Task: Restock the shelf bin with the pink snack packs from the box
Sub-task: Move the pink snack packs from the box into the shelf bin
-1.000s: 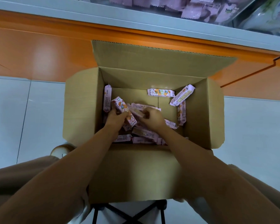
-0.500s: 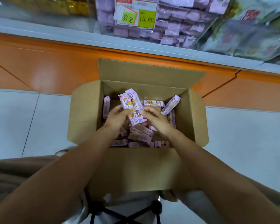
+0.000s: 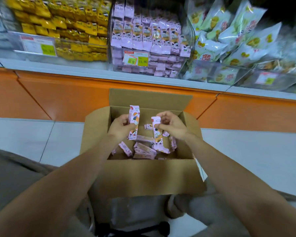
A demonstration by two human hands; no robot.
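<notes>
Under both wrists stands the near wall of an open cardboard box, with two bare forearms reaching over it. Above the box's opening, the left hand grips one pink snack pack upright, its fingers curled round the pack's left edge. Just right of that grip, the right hand pinches a second pink pack near its top end, and the pack hangs lengthwise below the fingers. The two held packs are near each other but apart. Beneath both grips, loose pink packs lie jumbled on the box floor. Beyond the hands, the far flap stands up against an orange panel. Farther off and above the grips, a clear shelf bin holds rows of the same pink packs, with a price tag on its front. Yellow packs fill the shelf to its left, and pale green bags lie to its right.
</notes>
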